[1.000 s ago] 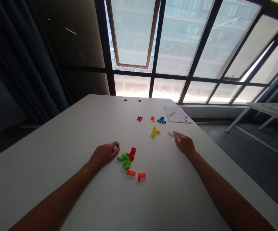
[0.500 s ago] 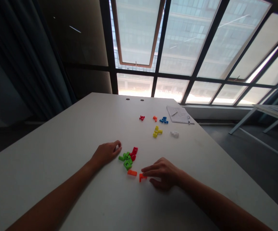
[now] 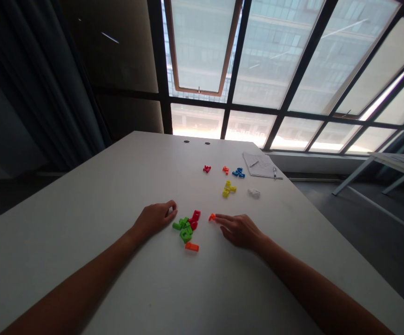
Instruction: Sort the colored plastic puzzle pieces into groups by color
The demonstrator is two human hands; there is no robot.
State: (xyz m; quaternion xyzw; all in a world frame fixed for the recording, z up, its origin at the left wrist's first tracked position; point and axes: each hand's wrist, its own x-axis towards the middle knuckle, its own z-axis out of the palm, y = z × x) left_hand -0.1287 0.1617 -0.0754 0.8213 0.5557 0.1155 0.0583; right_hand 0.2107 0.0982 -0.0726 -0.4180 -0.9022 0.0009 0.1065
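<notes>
My right hand (image 3: 239, 229) rests on the white table (image 3: 83, 204) and pinches a small orange block (image 3: 212, 217) at its fingertips, just right of a cluster of green blocks (image 3: 184, 230) and red blocks (image 3: 195, 218). My left hand (image 3: 155, 218) lies curled on the table, thumb and forefinger touching, right beside the green blocks; nothing shows inside it. Another orange block (image 3: 191, 247) lies in front of the cluster.
Farther back lie yellow blocks (image 3: 228, 190), a white piece (image 3: 253, 193), blue blocks (image 3: 238, 173), a small orange block (image 3: 225, 170) and a red block (image 3: 206, 169). A paper sheet (image 3: 260, 165) with a pen sits at the far right edge. Large windows stand behind.
My right hand came back from the white piece at the far right, took the L-shaped orange block from the near side, and carried it up beside the red blocks. The left hand stayed put.
</notes>
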